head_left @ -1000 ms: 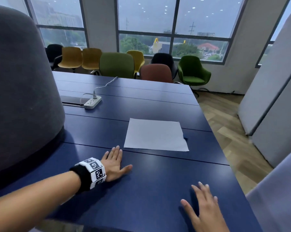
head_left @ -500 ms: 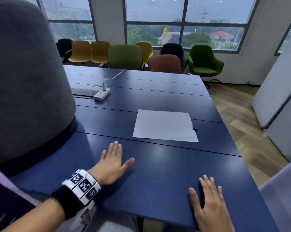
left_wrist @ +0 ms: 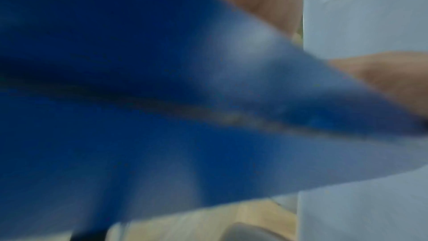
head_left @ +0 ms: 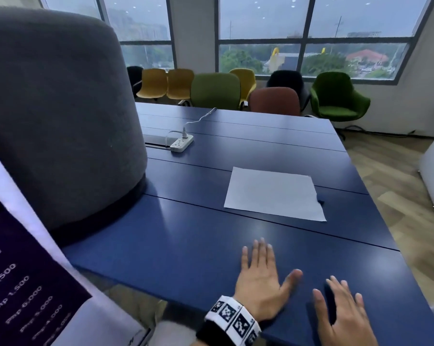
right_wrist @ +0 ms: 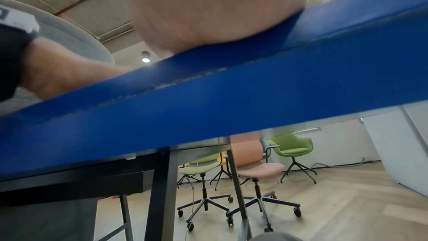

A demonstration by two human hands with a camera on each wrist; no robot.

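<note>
Room: You are in a meeting room with big windows [head_left: 311,33] on the far wall and a wood floor [head_left: 398,176] on your right.
Table: A long blue table [head_left: 198,233] is right in front of you and runs toward the windows. Both your hands are on its near end.
Left hand: Your left hand [head_left: 259,283] lies flat, palm down, on the table near the edge closest to you.
Left fingers: Its fingers [head_left: 257,253] are straight and close together, and the thumb sticks out to the side. They hold nothing.
Right hand: Your right hand [head_left: 345,318] lies flat on the table too, just beside the left one. The two do not touch.
Right fingers: Its fingers [head_left: 340,290] are straight and a little spread. They hold nothing. The right wrist view shows the palm resting on the table's near edge.
Band: A black band [head_left: 233,318] with black-and-white squares is on your left wrist.
Paper: A white paper [head_left: 273,193] lies flat on the table, past your fingertips and well apart from them.
Plug strip: A white plug strip [head_left: 182,143] with a cord lies farther back on the table, to the left.
Grey shape: A big round grey shape [head_left: 56,116] stands on your left, right next to the table.
Sign: A dark sign [head_left: 16,295] with white numbers is at your lower left.
Chairs: Yellow, green, red-brown and black chairs [head_left: 216,89] stand in a row past the table's far end.
Left wrist view: It is too blurry. You see only blue and a bit of skin.
</note>
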